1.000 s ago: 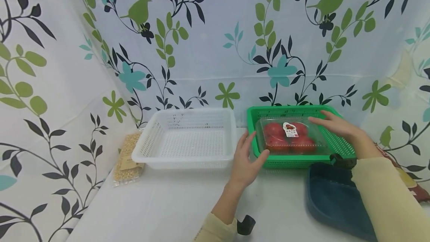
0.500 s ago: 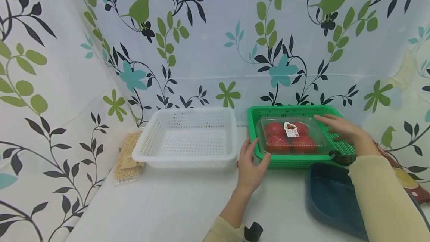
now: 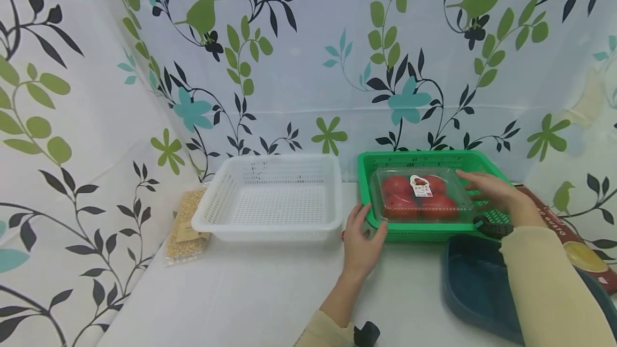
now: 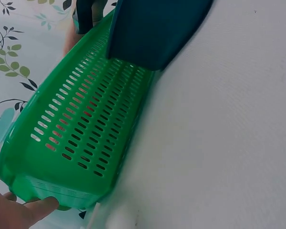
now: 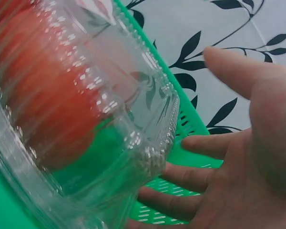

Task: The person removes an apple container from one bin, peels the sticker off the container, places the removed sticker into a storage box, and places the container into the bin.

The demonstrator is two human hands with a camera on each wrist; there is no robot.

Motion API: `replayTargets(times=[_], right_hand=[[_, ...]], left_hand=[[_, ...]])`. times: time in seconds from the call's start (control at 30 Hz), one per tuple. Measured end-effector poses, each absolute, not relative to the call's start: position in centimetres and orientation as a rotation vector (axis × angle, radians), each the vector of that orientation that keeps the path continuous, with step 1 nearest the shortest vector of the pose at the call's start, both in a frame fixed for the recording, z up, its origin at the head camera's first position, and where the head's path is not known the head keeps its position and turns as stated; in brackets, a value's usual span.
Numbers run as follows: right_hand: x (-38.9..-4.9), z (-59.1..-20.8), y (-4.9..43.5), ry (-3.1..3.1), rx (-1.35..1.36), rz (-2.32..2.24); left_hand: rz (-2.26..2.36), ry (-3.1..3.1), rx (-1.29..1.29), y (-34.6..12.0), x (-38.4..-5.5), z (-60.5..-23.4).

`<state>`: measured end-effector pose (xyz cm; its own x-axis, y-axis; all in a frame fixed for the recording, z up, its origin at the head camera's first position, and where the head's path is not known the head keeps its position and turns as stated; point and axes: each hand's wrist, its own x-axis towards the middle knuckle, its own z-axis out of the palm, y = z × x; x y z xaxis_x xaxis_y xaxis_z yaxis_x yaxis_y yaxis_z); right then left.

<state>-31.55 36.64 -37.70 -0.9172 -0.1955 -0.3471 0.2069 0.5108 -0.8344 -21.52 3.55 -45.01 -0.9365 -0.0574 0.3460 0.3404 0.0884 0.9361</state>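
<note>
A clear plastic box of several red, round, tomato-like fruits, with a white label on its lid, sits inside a green perforated basket. My right hand reaches in at the box's right end. In the right wrist view its extended fingers lie right by the clear end wall, thumb raised. At the basket's left front corner is my left hand, thumb and fingers spread. The left wrist view shows its thumb at the green outer wall.
To the left stands a white perforated basket, with a bag of yellow grains beside it. A dark blue bin sits in front of the green basket, partly under my right sleeve. A dark red package lies at far right.
My right hand has shifted right and down from above the lid to the box's right end. My left hand has moved slightly right and lower, by the basket corner.
</note>
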Motion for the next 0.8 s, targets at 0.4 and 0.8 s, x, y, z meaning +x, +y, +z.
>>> replayTargets(times=[0.4,0.8], right_hand=[[-31.9,-38.9,37.2,2.262,0.047,-1.386],[-31.8,-39.4,37.3,2.195,0.017,-1.374]], left_hand=[[-2.061,-1.864,-0.251,4.3,-22.0,-46.4],[-2.117,-1.821,-0.255,4.6,-22.1,-46.9]])
